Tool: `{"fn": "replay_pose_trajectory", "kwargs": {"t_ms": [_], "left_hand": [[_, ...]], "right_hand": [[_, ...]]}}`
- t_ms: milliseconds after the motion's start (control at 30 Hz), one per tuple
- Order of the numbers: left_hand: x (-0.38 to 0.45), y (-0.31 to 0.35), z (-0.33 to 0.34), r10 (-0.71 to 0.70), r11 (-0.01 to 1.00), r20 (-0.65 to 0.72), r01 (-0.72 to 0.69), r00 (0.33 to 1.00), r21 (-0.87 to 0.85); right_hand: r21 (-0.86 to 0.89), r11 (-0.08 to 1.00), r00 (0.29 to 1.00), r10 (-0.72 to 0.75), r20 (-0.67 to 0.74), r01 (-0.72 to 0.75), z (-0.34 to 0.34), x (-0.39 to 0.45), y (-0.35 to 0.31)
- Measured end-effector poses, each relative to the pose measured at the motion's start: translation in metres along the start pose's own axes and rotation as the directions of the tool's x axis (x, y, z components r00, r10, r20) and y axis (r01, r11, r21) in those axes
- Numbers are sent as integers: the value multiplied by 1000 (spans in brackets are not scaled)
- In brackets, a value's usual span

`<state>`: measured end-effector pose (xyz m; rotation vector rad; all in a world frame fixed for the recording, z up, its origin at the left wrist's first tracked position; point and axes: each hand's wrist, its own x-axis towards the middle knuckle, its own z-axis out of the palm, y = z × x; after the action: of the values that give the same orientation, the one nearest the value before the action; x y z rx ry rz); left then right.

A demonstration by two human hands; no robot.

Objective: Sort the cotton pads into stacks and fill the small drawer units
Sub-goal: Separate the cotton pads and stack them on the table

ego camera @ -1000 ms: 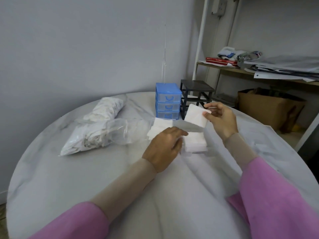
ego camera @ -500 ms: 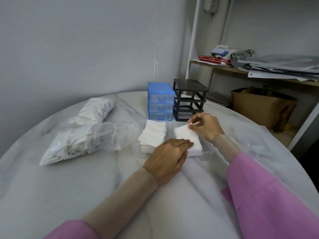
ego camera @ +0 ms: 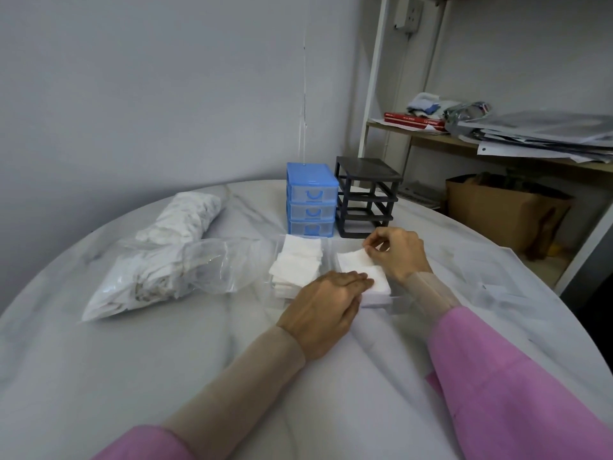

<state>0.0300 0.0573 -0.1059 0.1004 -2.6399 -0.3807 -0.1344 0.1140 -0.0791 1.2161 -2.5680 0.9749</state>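
1. Your left hand (ego camera: 326, 300) lies flat, fingers straight and together, pressing on the near edge of the right stack of cotton pads (ego camera: 363, 277), which sits in front of the blue drawer unit (ego camera: 311, 202).
2. Your right hand (ego camera: 396, 252) pinches the far corner of that stack's top pad between thumb and fingertips, as if squaring it up.
3. The left stack (ego camera: 297, 263) sits directly in front of the blue drawer unit, its layers already fanned out of line.
4. Both stacks seem to rest in clear drawers, though the walls are too faint to be sure.
5. If you lift your left hand quickly, the soft pads may cling to it and slide the pile askew.
6. The bag of loose pads (ego camera: 146, 270) lies left of the blue drawer unit on the counter (ego camera: 99, 376); its open mouth nearly reaches the left stack, so a brush there could topple it.
7. The black frame (ego camera: 365, 197), just right of the blue drawer unit, stands empty and light; a nudge from your right hand could shift it.
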Motion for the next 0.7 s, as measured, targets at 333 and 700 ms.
{"fn": "replay_pose_trajectory", "kwargs": {"t_ms": [333,700], "left_hand": [[1,-11,-30,-40,999,-128,35,991,-40],[-55,-58,-122,-256,967,-370,230,893,-114]], "right_hand": [[84,994,997,-76,31,73,-17,-13,-10],[337,905,909,-347,233,259,6,-47,-95]]}}
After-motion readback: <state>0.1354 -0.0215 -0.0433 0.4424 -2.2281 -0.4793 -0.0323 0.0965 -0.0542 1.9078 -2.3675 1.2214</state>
